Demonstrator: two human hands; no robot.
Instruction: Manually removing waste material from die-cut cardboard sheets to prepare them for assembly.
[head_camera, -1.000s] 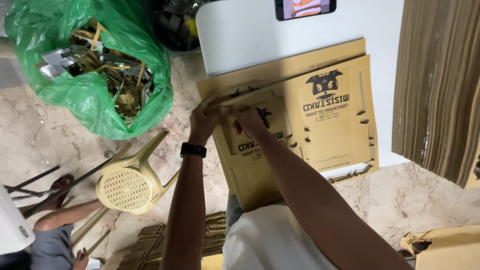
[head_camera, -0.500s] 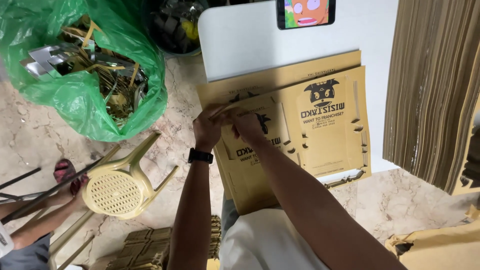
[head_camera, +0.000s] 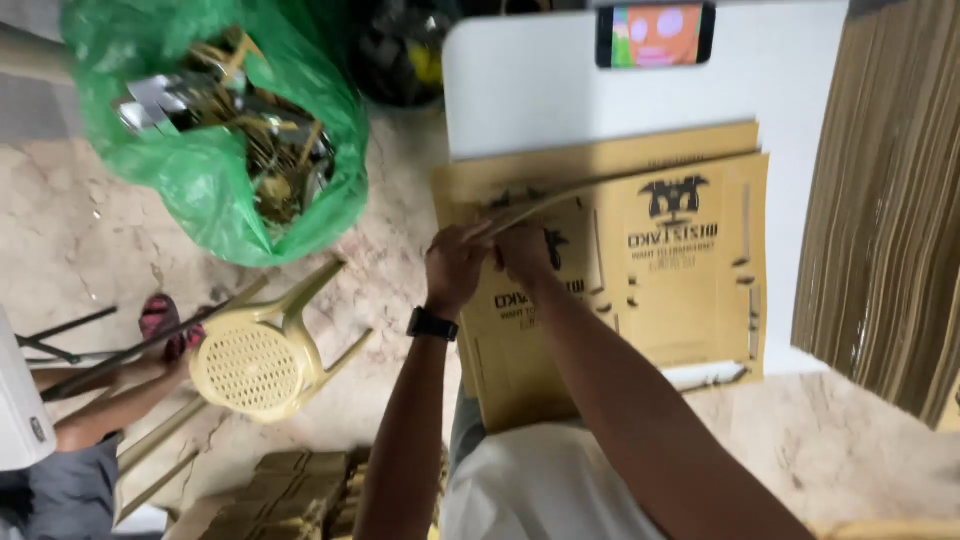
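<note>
Left hand: the left hand (head_camera: 455, 268), a black watch (head_camera: 432, 324) on its wrist, is closed in a pinch on the upper left edge of the cardboard sheet (head_camera: 610, 290).
Right hand: the right hand (head_camera: 522, 255) sits just beside it, fingers likewise closed on the same edge; the two hands are touching or nearly so.
Cardboard sheet: flat tan printed cardboard, part of a small stack on the white worktop (head_camera: 560, 90); its near end overhangs toward the person's lap.
Key relation: the sheet spreads to the right of and away from both hands; the raised edge runs as a long thin strip slanting up to the right. Both hands grip its left end, neither clearly nearer.
Around: a phone (head_camera: 655, 33) lies at the far edge of the worktop, a tall cardboard pile (head_camera: 890, 220) stands at right, a green bag (head_camera: 215, 130) of scraps and a yellow plastic stool (head_camera: 255, 360) sit on the floor at left.
</note>
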